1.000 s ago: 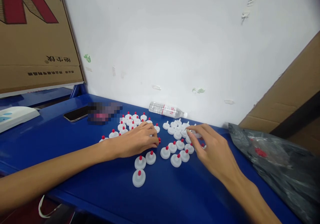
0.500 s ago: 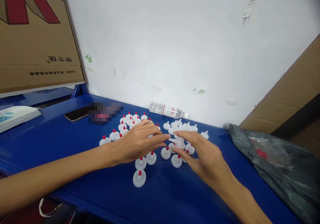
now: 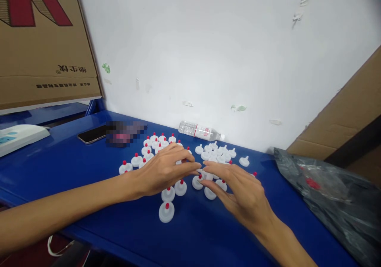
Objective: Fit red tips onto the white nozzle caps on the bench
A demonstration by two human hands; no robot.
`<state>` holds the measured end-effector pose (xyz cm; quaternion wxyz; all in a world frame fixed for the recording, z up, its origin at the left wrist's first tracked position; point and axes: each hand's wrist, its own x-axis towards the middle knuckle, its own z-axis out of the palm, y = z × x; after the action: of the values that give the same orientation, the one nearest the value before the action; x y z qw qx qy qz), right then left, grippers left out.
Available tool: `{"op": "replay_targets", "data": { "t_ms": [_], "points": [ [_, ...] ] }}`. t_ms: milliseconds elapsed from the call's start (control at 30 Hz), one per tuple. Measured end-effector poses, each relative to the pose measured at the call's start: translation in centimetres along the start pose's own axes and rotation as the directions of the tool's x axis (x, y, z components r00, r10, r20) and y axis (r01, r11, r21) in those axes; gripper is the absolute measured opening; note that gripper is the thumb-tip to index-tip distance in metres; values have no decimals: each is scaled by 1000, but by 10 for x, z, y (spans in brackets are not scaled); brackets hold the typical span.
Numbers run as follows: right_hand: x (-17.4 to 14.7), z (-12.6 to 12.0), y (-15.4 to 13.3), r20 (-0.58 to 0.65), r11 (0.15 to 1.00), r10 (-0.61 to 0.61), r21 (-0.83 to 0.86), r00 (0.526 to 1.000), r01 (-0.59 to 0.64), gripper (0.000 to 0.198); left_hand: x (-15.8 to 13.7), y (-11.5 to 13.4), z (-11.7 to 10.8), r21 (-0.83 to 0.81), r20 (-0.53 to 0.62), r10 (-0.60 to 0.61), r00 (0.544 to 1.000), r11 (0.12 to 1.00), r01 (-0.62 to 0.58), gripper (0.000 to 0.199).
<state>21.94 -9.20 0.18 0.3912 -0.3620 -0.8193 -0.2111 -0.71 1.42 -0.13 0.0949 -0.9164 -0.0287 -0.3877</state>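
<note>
One white spouted cap (image 3: pixel 209 176) pinched in right hand (image 3: pixel 247 189), left hand (image 3: pixel 168 165) bunched just beside, contents hidden

We see red-tipped caps (image 3: pixel 166 214), round, white and spout-up, spread across the left, middle and front. Plain caps (image 3: pixel 244 162), white to the spout, crowd together behind, one standing apart rightward. We hold another cap (image 3: pixel 209 176), partly hidden.

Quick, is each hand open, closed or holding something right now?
Left hand: fingers bent; whether it holds anything cannot be told.
Right hand: holding a partly hidden white plastic piece between thumb and fingers.
</note>
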Motion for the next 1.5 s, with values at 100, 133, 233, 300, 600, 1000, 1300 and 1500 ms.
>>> {"op": "replay_targets", "data": {
  "t_ms": [100, 133, 233, 300, 600, 1000, 1300, 1500],
  "points": [
    [1, 1, -1, 5, 1000, 9, 7, 1000, -9, 31, 0, 2, 1, -10, -3, 4, 1000, 1000, -4, 30],
    [1, 2, -1, 11, 1000, 12, 15, 1000, -13, 32, 0, 2, 1, -11, -5, 4, 1000, 1000, -4, 28],
    [1, 2, -2, 19, 999, 10, 45, 1000, -11, 30, 1, 4, 2, -2, -37, -20, 999, 1000, 20, 19],
    [2, 3, -3, 11, 998, 16, 62, 1000, -17, 24, 2, 5, 2, 16, -26, -62, 998, 998, 63, 13],
    [2, 6, -11, -101, 995, 23, 98, 995, -13, 19, 9, 12, 0, -96, 84, -126, 989, 986, 134, 33],
    [3, 8, -4, 93, 999, 27, 29, 995, -30, 11, 9, 1, 2, 5, 147, -77, 986, 997, 77, 33],
    [-7, -17, 40, 100, 955, 252, -189, 963, -230, 17, -2, -19, 5, 110, 313, -174, 934, 983, 146, 21],
    [-22, -27, 73, 185, 787, 576, -388, 796, -479, 52, -4, -16, 6, 110, 422, -201, 884, 979, 170, 20]
  ]
}}
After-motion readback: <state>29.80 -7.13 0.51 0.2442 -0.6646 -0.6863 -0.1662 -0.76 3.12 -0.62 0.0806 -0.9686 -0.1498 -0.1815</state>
